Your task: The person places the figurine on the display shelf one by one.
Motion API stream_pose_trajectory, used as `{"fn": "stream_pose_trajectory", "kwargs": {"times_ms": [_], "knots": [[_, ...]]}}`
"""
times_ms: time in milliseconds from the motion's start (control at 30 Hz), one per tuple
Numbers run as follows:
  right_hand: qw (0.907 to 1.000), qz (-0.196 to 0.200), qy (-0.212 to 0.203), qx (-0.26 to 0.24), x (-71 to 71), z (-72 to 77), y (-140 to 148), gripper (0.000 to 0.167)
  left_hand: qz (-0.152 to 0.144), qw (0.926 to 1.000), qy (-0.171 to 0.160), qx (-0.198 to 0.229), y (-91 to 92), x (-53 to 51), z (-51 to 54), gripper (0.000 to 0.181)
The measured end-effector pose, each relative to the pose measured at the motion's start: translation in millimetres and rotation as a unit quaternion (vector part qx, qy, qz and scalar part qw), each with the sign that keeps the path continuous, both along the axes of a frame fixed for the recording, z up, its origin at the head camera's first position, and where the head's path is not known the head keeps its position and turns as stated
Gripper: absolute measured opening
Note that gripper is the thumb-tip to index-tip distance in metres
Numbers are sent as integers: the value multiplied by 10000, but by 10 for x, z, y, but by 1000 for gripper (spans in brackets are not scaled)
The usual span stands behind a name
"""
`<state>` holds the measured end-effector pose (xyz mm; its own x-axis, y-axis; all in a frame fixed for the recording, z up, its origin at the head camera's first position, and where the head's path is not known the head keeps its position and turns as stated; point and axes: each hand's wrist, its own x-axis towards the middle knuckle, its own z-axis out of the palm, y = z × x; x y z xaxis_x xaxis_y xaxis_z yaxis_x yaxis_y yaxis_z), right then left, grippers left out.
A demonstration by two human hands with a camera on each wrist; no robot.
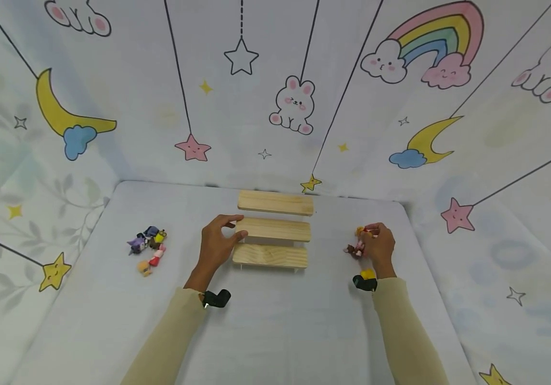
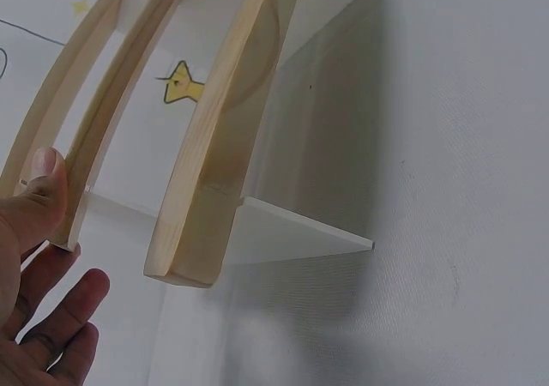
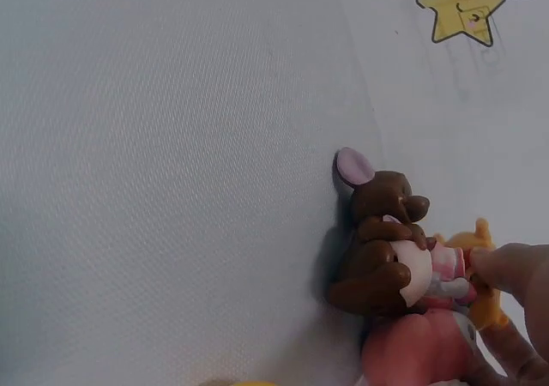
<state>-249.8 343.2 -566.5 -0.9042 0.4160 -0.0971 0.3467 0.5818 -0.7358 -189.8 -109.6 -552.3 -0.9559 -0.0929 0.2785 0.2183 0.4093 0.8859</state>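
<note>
**Pale wood, three tiers: rack (image 1: 275, 230) and toy figures, with two hands attending**

Item 1. Rack, one, standing near the back of the tabletop (image 1: 280, 326). Three wooden planks are rising in steps, upper plank (image 1: 275, 202), middle plank (image 1: 287, 231) and lower plank (image 1: 270, 256), with white supports (image 2: 296, 232) showing beneath.

Item 2. Left hand (image 1: 215, 243), in beige sleeve (image 1: 167, 337). It is pinching the left end of the middle plank, thumb (image 2: 43, 189) lying above and fingertips reaching below; the remaining fingers (image 2: 77, 304) are curving loosely.

Item 3. Right hand (image 1: 380, 246), same sleeve colour. It is gripping a yellow figure (image 3: 487, 309) with red clothing, between thumb and fingers, right of the rack.

Item 4. Right-hand group. A brown figure (image 3: 377, 262) with a pinkish ear is lying just beside the gripped one; a pink figure (image 3: 420, 347) is touching it. A further yellow piece (image 1: 367, 274) is showing near the right wrist, partly hidden.

Item 5. Left-hand group, well apart from the rack. A purple figure (image 1: 137, 245), a dark blue figure (image 1: 152, 231), a yellow figure (image 1: 161, 236), a red-and-pink figure (image 1: 157, 256) and a tan figure (image 1: 144, 268) are lying close together.

Item 6. White backdrop (image 1: 251, 115), printed, hanging behind; stars, moons, rabbits and a rainbow (image 1: 436, 40) are decorating it.
</note>
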Motion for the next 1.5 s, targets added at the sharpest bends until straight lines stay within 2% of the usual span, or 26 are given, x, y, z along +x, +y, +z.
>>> {"fn": "stream_pose_trajectory", "kwargs": {"times_ms": [200, 467, 933, 1267, 1500], "knots": [[9988, -8, 459, 146, 47, 115, -73, 25, 8, 10000, -28, -10, -4, -3, 3, 46], [9947, 134, 989, 258, 37, 211, -141, 26, 31, 10000, 21, -29, -10, 5, 14, 46], [9773, 696, 1992, 172, 65, 465, -389, 27, 19, 10000, 38, -23, 4, 3, 15, 46], [9668, 1107, 2288, 259, 60, 635, -559, 32, 32, 10000, -40, -23, 5, 9, 22, 46], [9562, 1438, 2548, 73, 43, 790, -721, 29, 18, 9999, -97, 30, 18, 24, 36, 47]]}}
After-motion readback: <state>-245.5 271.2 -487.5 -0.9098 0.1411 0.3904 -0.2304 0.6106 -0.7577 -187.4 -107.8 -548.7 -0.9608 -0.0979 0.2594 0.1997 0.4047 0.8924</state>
